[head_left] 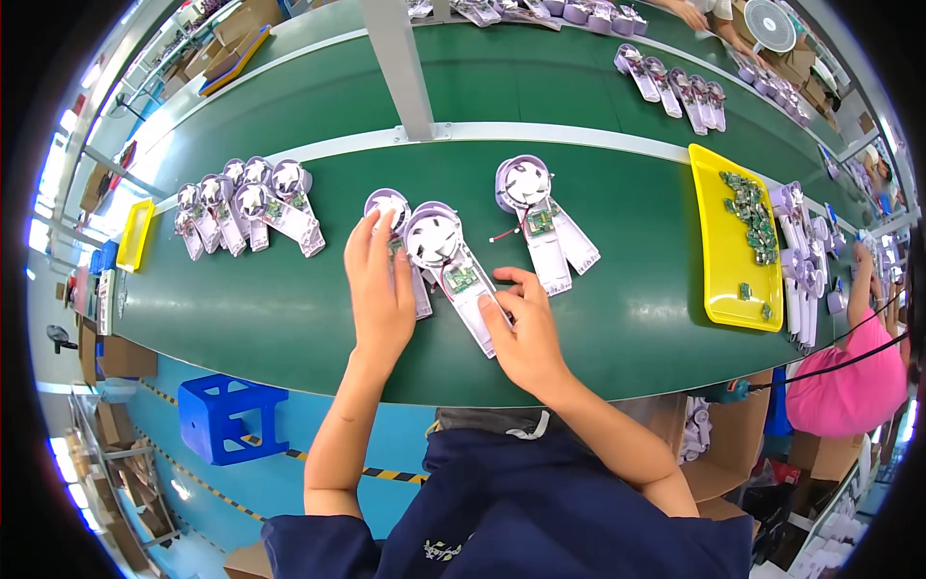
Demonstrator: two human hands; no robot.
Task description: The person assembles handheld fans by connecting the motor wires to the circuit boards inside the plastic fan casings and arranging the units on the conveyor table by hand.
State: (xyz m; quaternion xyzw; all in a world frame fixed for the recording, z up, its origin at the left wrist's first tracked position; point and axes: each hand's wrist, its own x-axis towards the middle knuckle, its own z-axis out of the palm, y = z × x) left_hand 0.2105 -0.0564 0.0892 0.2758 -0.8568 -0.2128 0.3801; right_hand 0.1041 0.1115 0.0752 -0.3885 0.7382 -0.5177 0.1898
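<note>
Two open lavender handheld fan halves lie close together on the table before me. The nearer fan half has a white impeller, a green circuit board with thin wires, and a long handle slanting toward me. My right hand grips that handle, thumb on top and fingers along its far edge. Beside it, partly covered, is the left fan half. My left hand is around its neck, fingers on the head's left side and thumb by the board. Right of them lies another fan pair with a loose red wire.
At the left sits a group of several fan halves. To the right, a yellow tray holds green circuit boards, with stacked fans beyond. A metal post rises at the table's back rail. Co-workers sit at the far right.
</note>
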